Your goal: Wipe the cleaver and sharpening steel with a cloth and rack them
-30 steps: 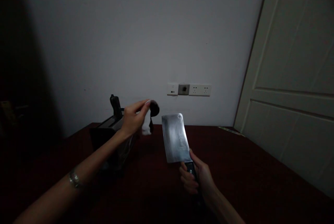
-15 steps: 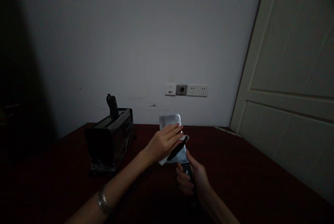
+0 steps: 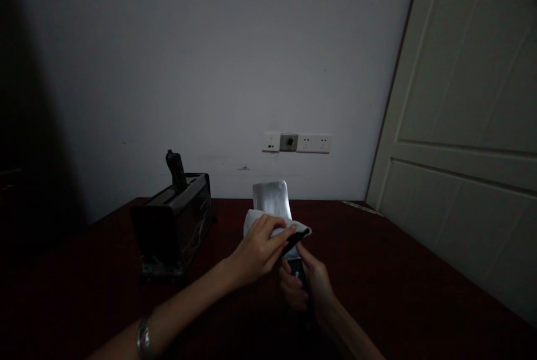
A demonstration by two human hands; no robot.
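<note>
My right hand (image 3: 308, 287) grips the dark handle of a broad steel cleaver (image 3: 272, 196), blade pointing up and away over the dark red table (image 3: 398, 270). My left hand (image 3: 258, 251) presses a white cloth with a black part (image 3: 289, 231) against the lower half of the blade, fingers curled round the cloth. Only the blade's top shows above the cloth. A bracelet sits on my left wrist.
A dark knife block (image 3: 174, 220) with one black handle (image 3: 175, 169) sticking up stands at the left of the table. Behind is a white wall with a row of sockets (image 3: 297, 143). A pale door (image 3: 470, 141) stands at the right.
My left hand brought the cloth from up by the knife block down onto the cleaver blade, then slid it toward the handle. The right hand held the cleaver nearly still.
</note>
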